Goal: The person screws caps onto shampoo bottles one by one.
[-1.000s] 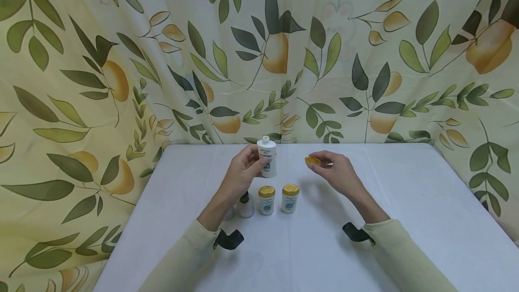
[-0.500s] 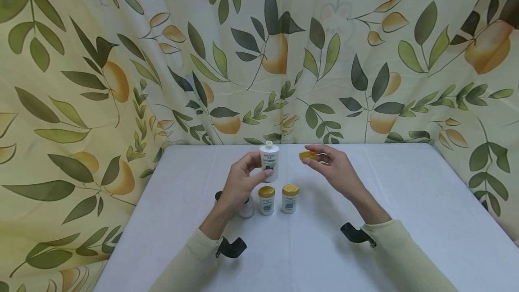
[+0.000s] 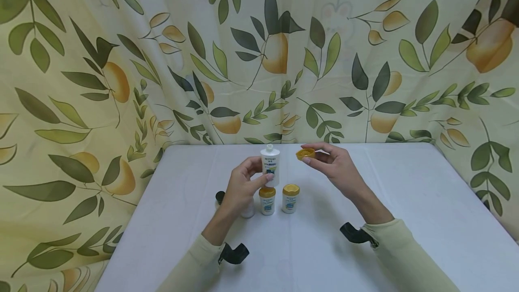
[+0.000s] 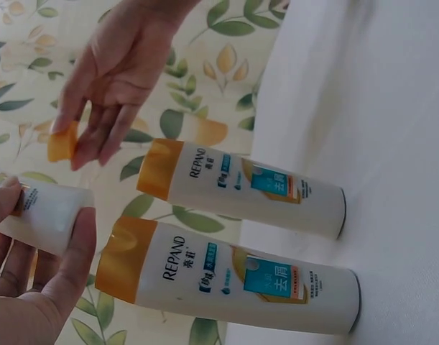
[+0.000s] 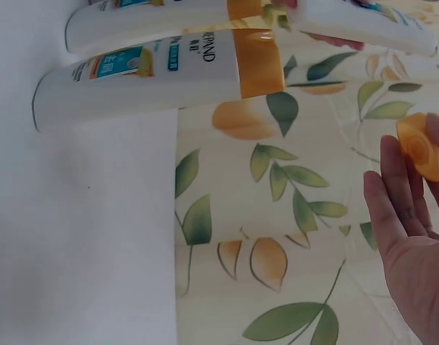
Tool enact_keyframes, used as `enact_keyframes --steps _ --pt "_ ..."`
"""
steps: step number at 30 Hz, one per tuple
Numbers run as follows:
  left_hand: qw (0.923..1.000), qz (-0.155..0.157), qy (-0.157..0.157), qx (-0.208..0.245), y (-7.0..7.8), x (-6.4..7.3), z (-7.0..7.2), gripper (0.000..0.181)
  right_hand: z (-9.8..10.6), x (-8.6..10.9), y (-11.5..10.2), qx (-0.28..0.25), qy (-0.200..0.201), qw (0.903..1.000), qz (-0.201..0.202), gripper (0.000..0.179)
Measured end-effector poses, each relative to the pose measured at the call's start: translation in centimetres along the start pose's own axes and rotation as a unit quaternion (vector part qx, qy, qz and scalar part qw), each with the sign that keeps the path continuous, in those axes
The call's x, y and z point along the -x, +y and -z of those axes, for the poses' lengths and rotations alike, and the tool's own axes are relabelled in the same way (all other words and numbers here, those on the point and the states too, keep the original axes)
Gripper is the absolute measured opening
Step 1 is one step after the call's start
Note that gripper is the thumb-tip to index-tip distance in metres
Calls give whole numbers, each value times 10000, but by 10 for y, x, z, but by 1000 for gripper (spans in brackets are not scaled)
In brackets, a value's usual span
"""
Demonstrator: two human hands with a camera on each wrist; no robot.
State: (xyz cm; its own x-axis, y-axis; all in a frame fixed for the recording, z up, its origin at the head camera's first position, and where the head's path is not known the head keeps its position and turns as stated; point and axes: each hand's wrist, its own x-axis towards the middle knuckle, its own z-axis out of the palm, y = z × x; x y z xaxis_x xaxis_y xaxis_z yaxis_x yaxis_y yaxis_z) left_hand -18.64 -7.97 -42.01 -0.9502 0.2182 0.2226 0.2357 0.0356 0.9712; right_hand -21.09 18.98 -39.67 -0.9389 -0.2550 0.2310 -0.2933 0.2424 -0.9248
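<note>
In the head view my left hand (image 3: 243, 184) grips an uncapped white shampoo bottle (image 3: 270, 166) upright, its narrow neck bare at the top. To the right, my right hand (image 3: 338, 168) pinches a gold cap (image 3: 305, 153) between thumb and fingers, apart from the bottle. The cap's hollow underside shows in the right wrist view, on the cap (image 5: 420, 147). Below the hands, two white shampoo bottles with gold caps, a left one (image 3: 267, 203) and a right one (image 3: 289, 201), stand on the table. The left wrist view shows the held bottle (image 4: 43, 215) only in part.
Behind my left forearm a black-topped container (image 3: 220, 196) and a pale bottle (image 3: 248, 211) are mostly hidden. The white table (image 3: 405, 184) ends at a leaf-and-fruit patterned curtain (image 3: 259, 57). A black wrist mount (image 3: 235, 253) sticks out from the left sleeve.
The left hand has brought the uncapped bottle slightly right and down, above the left gold-capped one. The right hand has moved the cap left and up, closer to it.
</note>
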Motion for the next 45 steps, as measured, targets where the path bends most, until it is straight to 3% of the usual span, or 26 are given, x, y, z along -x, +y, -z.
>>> enact_keyframes --steps 15,34,45 --pt "9993 -279 -148 -200 0 3 -11 40 -5 1 -13 -44 -128 9978 644 40" --pt "9980 -285 -379 -425 3 5 -16 42 -11 1 -27 -40 -131 9954 951 39" --pt "9974 -176 -398 -569 3 4 -18 42 -14 -2 -34 -112 -456 9919 1179 39"
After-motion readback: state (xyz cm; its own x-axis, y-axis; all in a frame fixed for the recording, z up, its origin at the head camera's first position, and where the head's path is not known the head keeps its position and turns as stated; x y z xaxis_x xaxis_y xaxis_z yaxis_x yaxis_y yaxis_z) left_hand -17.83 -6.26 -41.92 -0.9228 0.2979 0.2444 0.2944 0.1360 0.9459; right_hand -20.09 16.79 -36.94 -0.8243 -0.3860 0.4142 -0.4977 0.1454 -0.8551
